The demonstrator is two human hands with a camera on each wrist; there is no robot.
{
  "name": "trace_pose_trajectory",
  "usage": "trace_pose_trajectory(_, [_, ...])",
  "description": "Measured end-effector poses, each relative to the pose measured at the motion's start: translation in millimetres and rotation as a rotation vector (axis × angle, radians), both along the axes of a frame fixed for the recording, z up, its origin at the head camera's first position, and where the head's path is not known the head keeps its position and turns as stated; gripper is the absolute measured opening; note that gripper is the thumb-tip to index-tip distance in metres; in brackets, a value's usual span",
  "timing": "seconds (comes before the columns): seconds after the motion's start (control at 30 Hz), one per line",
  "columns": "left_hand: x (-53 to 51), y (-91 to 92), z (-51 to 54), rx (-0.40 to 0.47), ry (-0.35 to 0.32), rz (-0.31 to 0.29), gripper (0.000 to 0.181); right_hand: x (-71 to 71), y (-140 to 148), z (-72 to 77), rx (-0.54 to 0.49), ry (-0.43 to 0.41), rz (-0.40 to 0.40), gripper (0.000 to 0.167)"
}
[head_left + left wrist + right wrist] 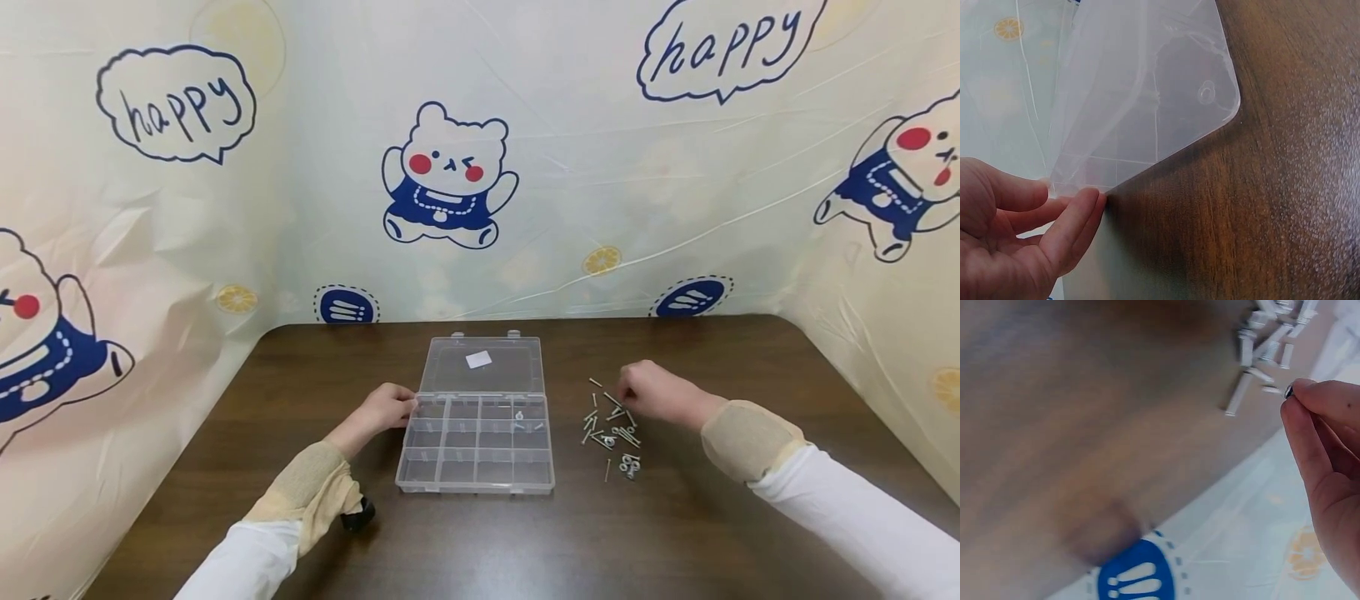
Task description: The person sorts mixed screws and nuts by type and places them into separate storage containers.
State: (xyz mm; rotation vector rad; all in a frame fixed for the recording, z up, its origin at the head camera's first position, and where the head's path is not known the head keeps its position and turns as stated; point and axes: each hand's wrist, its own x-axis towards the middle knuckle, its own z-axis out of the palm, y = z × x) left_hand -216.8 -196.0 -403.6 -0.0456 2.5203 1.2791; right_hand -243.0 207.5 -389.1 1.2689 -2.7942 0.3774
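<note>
A clear plastic compartment box (476, 454) stands on the table with its lid (510, 371) folded back. My left hand (386, 407) pinches the box at its back left corner; the left wrist view shows thumb and fingers (1063, 234) on either side of that corner. Right of the box lies a loose scatter of screws (597, 437). At the pile's far side my right hand (660, 393) is raised, and in the right wrist view its thumb and forefinger pinch a small shiny metal piece (1289, 392), mostly hidden by the fingertips.
Several nuts (630, 467) lie at the near end of the pile. A few small metal pieces (519, 415) sit in compartments on the box's right side. A white label (478, 359) lies on the lid. Behind the brown table (480, 550) hangs a printed curtain (570, 208).
</note>
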Motion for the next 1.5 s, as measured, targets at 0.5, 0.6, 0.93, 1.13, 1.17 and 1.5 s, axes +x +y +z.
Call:
trace_pose_trajectory(0.5, [-2.4, -3.9, -3.7, -0.015, 0.015, -0.02, 0.027, 10.4, -48.1, 28.4, -0.051, 0.037, 0.117, 0.017])
trace_pose_trajectory(0.6, [-0.1, -1.1, 1.0, -0.031, 0.006, -0.012, 0.027, 11.2, -57.3, 32.6, -0.049, 0.063, 0.137, 0.015])
trace_pose_trajectory(0.93, [-37.5, -30.2, -58.5, 0.076, 0.06, -0.058, 0.027, 13.5, -85.6, 42.8, -0.075, 0.104, 0.195, 0.015])
trace_pose_trajectory(1.13, [-3.8, -3.7, -6.8, 0.001, 0.027, -0.004, 0.026, 11.2, -98.6, 40.7, -0.07, 0.143, 0.256, 0.018])
trace_pose_trajectory(1.17, [-2.0, -2.3, -4.4, -0.001, 0.03, -0.005, 0.026, 11.0, -100.1, 40.1, -0.067, 0.146, 0.26, 0.018])
trace_pose_trajectory(1.5, [-0.3, -2.0, -2.0, -0.006, 0.019, 0.006, 0.026, 10.5, -103.5, 38.5, 0.015, 0.123, 0.222, 0.013])
